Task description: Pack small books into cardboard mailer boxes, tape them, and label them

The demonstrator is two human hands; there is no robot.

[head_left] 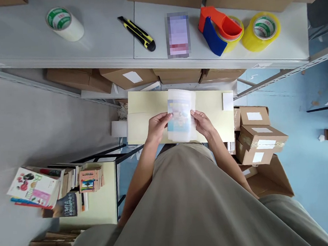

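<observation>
Both my hands hold a thin book wrapped in a translucent white plastic bag (179, 114), low in front of my body. My left hand (157, 125) grips its left edge, fingers curled round it. My right hand (202, 122) grips its right edge the same way. Beneath the book lies a pale yellow flat surface (208, 107) with a small white label (227, 101) at its right end. On the grey shelf (30, 39) above it rest a yellow-and-black box cutter (137, 32), a red-and-blue tape dispenser (220, 29), a yellow tape roll (261, 31) and a white tape roll (65, 23).
Sealed cardboard boxes (258, 137) are stacked at the right on the blue floor; more boxes (125, 77) sit under the shelf. Stacks of books (55, 188) stand at the left on a small table. A blurred phone-like item (177, 35) lies on the shelf.
</observation>
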